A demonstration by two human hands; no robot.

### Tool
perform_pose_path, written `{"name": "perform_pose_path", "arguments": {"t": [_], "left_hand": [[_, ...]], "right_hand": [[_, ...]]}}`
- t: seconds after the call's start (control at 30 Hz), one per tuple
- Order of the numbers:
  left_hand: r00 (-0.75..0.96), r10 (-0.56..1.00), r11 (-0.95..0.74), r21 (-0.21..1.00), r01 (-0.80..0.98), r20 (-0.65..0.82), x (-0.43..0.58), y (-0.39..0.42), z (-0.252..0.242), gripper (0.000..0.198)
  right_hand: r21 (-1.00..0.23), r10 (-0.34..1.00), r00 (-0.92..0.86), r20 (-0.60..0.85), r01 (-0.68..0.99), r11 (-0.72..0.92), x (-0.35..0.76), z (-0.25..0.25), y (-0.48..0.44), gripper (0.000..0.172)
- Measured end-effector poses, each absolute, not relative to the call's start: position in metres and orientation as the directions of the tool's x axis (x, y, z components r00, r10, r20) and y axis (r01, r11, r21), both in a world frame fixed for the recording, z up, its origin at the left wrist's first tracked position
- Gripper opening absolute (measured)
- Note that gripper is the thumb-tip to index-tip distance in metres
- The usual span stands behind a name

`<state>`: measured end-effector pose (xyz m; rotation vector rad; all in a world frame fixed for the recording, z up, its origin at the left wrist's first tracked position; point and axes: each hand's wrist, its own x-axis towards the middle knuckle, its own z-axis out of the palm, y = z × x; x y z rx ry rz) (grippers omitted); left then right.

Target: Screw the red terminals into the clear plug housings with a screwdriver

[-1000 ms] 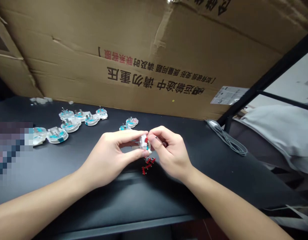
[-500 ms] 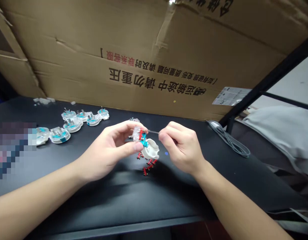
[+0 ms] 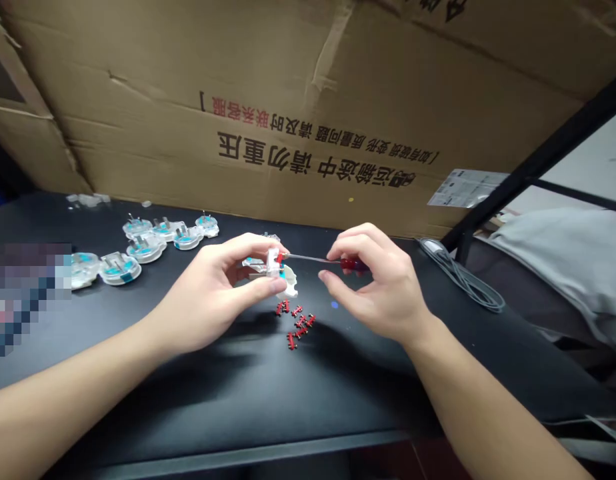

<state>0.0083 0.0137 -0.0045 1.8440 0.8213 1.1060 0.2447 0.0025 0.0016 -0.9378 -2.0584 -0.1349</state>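
Observation:
My left hand [image 3: 213,287] is closed on a clear plastic plug [image 3: 272,263], gripping it between thumb and fingers. A red clip-like part [image 3: 281,258] sits on the plug's right side. A white cup-shaped piece [image 3: 289,285] shows just below it; whether it is joined to the plug I cannot tell. In my right hand [image 3: 375,280] is a screwdriver [image 3: 349,265] with a dark red handle, its thin shaft pointing left and its tip at the red part. The thumb stands apart from the handle. Several small red parts [image 3: 301,322] lie on the table beneath.
Several clear plugs with blue-green insides [image 3: 119,269] stand prongs-up on the black table [image 3: 268,407] at left. A cardboard box [image 3: 163,60] walls off the back. A coiled grey cable [image 3: 463,277] lies at right. Small clear pieces [image 3: 88,200] rest far left.
The plug has turned, so the white piece shows less. My right hand has shifted right and its fingers have loosened, bringing the screwdriver's red handle into view.

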Motion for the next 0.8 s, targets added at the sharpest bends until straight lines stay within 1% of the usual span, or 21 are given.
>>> {"name": "perform_pose_path", "arguments": {"t": [0.07, 0.17, 0.27, 0.33, 0.43, 0.57, 0.67, 0.73, 0.8], "left_hand": [[0.381, 0.843, -0.46, 0.876, 0.144, 0.38, 0.006, 0.015, -0.003, 0.026], [0.391, 0.84, -0.468, 0.867, 0.17, 0.377, 0.003, 0.017, -0.002, 0.029], [0.417, 0.83, -0.47, 0.866, 0.167, 0.37, 0.002, 0.018, -0.002, 0.03], [0.418, 0.831, -0.463, 0.873, 0.152, 0.368, 0.002, 0.017, -0.002, 0.03], [0.398, 0.836, -0.465, 0.873, 0.147, 0.378, 0.002, 0.018, -0.002, 0.031], [0.415, 0.815, -0.511, 0.841, 0.181, 0.406, 0.001, 0.019, -0.001, 0.029], [0.423, 0.814, -0.506, 0.843, 0.183, 0.397, 0.0, 0.019, -0.001, 0.03], [0.422, 0.811, -0.516, 0.834, 0.193, 0.404, 0.0, 0.019, -0.003, 0.031], [0.437, 0.787, -0.562, 0.798, 0.218, 0.436, 0.0, 0.02, -0.005, 0.029]], "right_hand": [[-0.24, 0.552, -0.387, 0.739, 0.614, 0.752, 0.253, 0.003, 0.004, 0.011], [-0.311, 0.54, -0.304, 0.785, 0.561, 0.767, 0.261, 0.003, 0.005, 0.01], [-0.412, 0.579, -0.213, 0.787, 0.518, 0.75, 0.262, 0.001, 0.005, 0.006], [-0.462, 0.62, -0.23, 0.751, 0.488, 0.741, 0.261, 0.002, 0.004, 0.011], [-0.481, 0.63, -0.239, 0.739, 0.468, 0.742, 0.26, 0.003, 0.004, 0.023], [-0.515, 0.637, -0.145, 0.757, 0.467, 0.718, 0.26, 0.005, 0.003, 0.014], [-0.488, 0.612, -0.194, 0.767, 0.445, 0.751, 0.26, 0.005, 0.001, 0.021], [-0.47, 0.591, -0.176, 0.787, 0.449, 0.76, 0.259, 0.005, 0.0, 0.024], [-0.532, 0.64, -0.124, 0.758, 0.451, 0.717, 0.257, 0.005, 0.0, 0.015]]}}
